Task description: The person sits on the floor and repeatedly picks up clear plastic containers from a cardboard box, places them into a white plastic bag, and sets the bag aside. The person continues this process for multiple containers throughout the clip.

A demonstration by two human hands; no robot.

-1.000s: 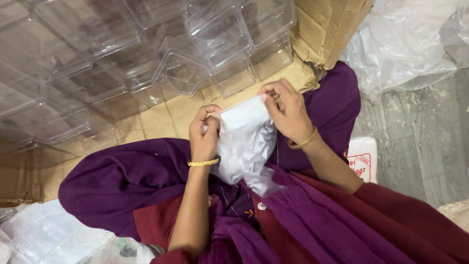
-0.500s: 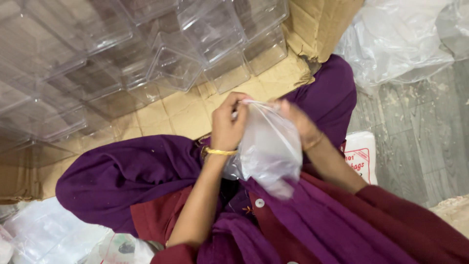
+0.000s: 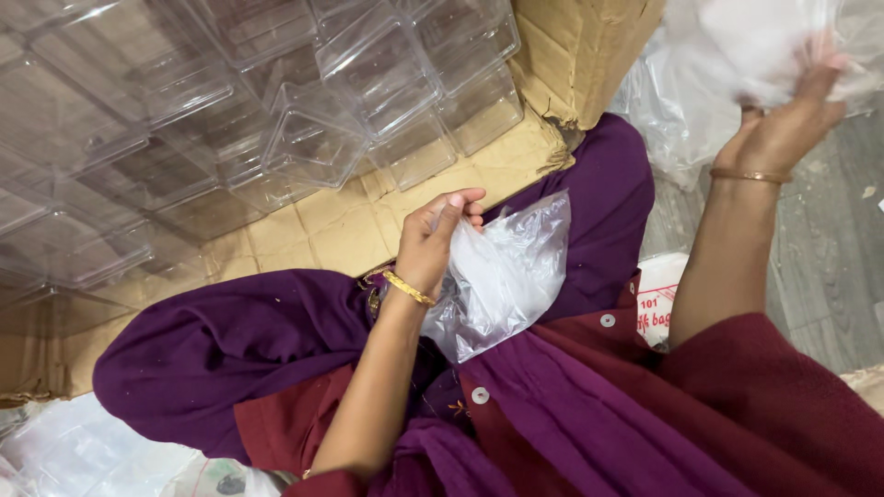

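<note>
At frame centre the left hand pinches a clear plastic bag, while at upper right the right hand grips another plastic sheet.

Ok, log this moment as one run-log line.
left hand: holds clear bag over lap | right hand: raised, grips plastic sheet | clear boxes on cardboard ahead

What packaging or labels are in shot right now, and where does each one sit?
Clear plastic bag: held in the left hand over the lap, crumpled, see-through.
Thin clear plastic: top right, at the right hand, blurred.
White labelled pack: beside the right forearm, white with red print, partly hidden.
Clear plastic boxes: stacked top left, rectangular, transparent.
Cardboard carton: top centre, brown, torn edge.
</note>
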